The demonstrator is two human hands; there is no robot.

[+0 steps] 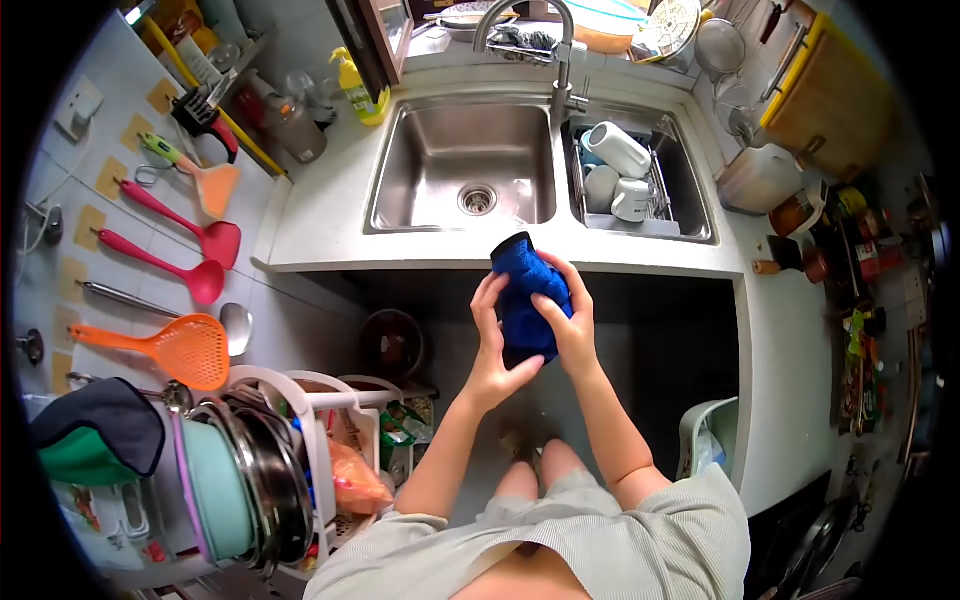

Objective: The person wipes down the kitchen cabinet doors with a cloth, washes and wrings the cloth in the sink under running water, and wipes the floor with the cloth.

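Note:
A blue cloth (522,318) with a dark edge is bunched up between my two hands, in front of the counter edge. My left hand (492,345) has its fingers wrapped around the cloth's left and lower side. On the other side, my right hand (568,318) grips it with the thumb laid across the front. Just beyond the hands is the steel sink (465,150), its drain showing at the bottom. The cloth hides parts of the fingers behind it.
White mugs (630,200) sit in a rack in the right basin under the faucet (562,80). A yellow soap bottle (358,88) stands left of the sink. Utensils such as an orange skimmer (190,350) hang on the left wall, above a shelf with pot lids (275,480).

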